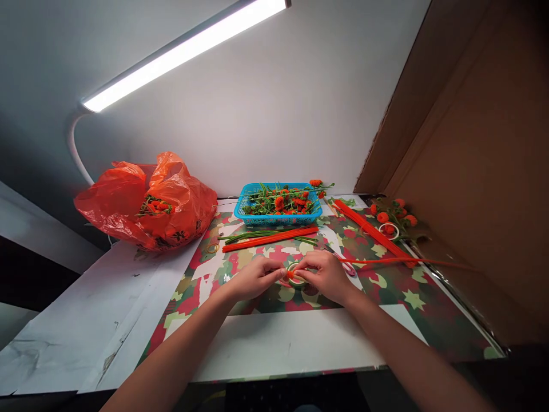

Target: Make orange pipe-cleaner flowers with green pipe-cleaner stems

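Note:
Near the middle of the patterned table cover, my left hand [257, 277] and my right hand [323, 274] almost meet. Both pinch a small orange fuzzy piece [290, 275] between thumb and fingers. A long orange strip [386, 261] runs out from my right hand toward the right. Under the fingertips lies a round green roll [297, 282], partly covered by them. Pink-handled scissors [349, 269] lie just beyond my right hand. Behind the hands rests a bundle of orange stems [270, 238] with green stems [249, 234] beside it.
A blue basket [278, 220] of orange flowers and green stems stands at the back. An orange plastic bag [189, 200] sits at the left under a lit lamp [189, 54]. More orange strips [371, 230] and orange flowers [383, 217] lie at the right beside a cardboard wall [472, 171].

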The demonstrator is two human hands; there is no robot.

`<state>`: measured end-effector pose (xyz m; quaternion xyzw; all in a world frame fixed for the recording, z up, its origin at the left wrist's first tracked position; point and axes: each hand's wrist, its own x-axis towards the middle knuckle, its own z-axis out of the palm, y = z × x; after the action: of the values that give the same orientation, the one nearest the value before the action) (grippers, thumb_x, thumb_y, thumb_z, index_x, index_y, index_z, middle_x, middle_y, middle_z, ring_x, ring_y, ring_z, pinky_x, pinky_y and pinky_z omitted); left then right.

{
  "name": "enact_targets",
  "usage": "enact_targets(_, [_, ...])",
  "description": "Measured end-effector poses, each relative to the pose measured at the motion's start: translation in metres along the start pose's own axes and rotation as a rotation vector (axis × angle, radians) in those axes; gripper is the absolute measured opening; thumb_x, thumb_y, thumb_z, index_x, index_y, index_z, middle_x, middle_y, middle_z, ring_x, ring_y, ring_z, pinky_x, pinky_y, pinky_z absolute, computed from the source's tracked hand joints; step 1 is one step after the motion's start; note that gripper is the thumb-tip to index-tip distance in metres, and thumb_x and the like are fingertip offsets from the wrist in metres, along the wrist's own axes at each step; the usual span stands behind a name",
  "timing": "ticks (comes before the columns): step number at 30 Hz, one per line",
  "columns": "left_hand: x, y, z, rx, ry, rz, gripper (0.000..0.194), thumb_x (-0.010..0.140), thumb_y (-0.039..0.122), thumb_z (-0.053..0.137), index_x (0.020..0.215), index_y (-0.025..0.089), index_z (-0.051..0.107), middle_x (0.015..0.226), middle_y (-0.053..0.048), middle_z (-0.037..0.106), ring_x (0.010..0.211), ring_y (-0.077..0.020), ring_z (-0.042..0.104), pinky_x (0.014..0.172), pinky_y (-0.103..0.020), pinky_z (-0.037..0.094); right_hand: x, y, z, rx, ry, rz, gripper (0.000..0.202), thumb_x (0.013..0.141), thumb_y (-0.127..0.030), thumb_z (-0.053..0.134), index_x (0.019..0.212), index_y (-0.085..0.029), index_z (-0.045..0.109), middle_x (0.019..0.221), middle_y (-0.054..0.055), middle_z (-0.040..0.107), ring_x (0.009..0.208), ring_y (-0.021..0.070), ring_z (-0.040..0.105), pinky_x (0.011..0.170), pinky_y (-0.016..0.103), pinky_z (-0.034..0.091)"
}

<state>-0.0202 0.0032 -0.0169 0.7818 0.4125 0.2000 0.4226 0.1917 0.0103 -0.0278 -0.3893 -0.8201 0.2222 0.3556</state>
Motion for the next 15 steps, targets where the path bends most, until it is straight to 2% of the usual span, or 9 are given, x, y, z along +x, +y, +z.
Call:
enact_targets(3, [0.000, 0.001, 0.002, -0.006, 0.018, -0.016, 0.038, 0.090, 0.042, 0.042, 0.067, 0.015, 0.053, 0.058, 0.005, 0.033, 0.055, -0.0091, 0.028, 0.049, -0.022, 0.022, 0.000, 0.003, 0.000, -0.123, 0.043, -0.127, 0.009, 0.081, -0.022, 0.069, 0.071, -0.022, 0.071, 0.065, -0.002, 0.068, 0.064, 0.0123, 0.056, 0.064, 0.027, 0.030])
enact_targets(6, [0.000, 0.005, 0.006, 0.045, 0.067, -0.063, 0.039, 0.090, 0.043, 0.041, 0.067, 0.015, 0.053, 0.057, 0.005, 0.036, 0.054, -0.0093, 0.030, 0.049, -0.022, 0.023, 0.000, 0.006, 0.000, -0.248, 0.096, -0.247, 0.022, 0.089, -0.031, 0.059, 0.073, -0.021, 0.070, 0.064, -0.001, 0.066, 0.062, 0.0123, 0.052, 0.063, 0.028, 0.026])
enact_targets(10, [-0.001, 0.012, 0.013, 0.090, 0.129, -0.098, 0.039, 0.091, 0.042, 0.038, 0.067, 0.015, 0.053, 0.055, 0.004, 0.041, 0.052, -0.0093, 0.033, 0.048, -0.022, 0.024, 0.000, 0.008, 0.000, -0.362, 0.174, -0.326, 0.037, 0.097, -0.036, 0.044, 0.074, -0.019, 0.068, 0.062, 0.000, 0.062, 0.061, 0.0127, 0.048, 0.062, 0.029, 0.024])
enact_targets(15, [-0.001, 0.017, 0.016, 0.146, 0.194, -0.080, 0.038, 0.091, 0.039, 0.037, 0.066, 0.016, 0.053, 0.053, 0.004, 0.040, 0.049, -0.0091, 0.031, 0.048, -0.022, 0.022, -0.001, 0.005, 0.000, -0.437, 0.242, -0.369, 0.037, 0.098, -0.033, 0.041, 0.076, -0.019, 0.067, 0.061, 0.001, 0.059, 0.061, 0.0135, 0.046, 0.061, 0.029, 0.024])
